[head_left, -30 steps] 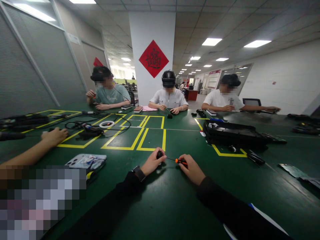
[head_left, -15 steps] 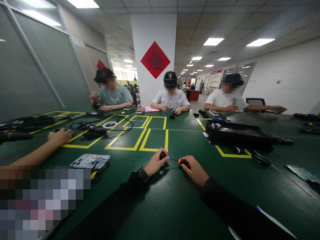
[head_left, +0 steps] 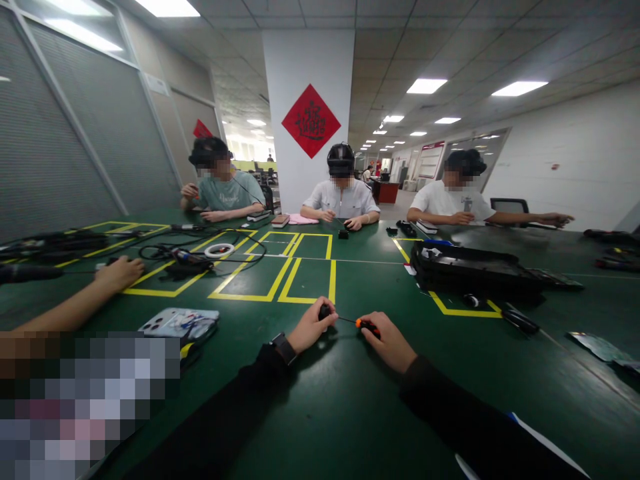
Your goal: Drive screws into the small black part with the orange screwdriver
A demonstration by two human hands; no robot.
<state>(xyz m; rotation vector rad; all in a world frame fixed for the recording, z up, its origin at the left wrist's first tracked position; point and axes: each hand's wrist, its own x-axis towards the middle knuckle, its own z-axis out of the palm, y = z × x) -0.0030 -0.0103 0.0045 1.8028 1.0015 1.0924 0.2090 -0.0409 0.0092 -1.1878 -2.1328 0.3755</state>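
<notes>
Head view: a screwdriver [head_left: 368, 327] with an orange-and-black handle is gripped in the right hand [head_left: 393, 343], its shaft pointed toward nine o'clock. At the shaft's end, a small black part [head_left: 325, 311] is pinched in the left hand [head_left: 310, 328]; whether the tip is seated in it cannot be told. Both are held low over the green table [head_left: 320, 413]. A phone [head_left: 175, 321] is seen at nine o'clock from the left hand, black trays [head_left: 465, 267] at two o'clock from the right.
</notes>
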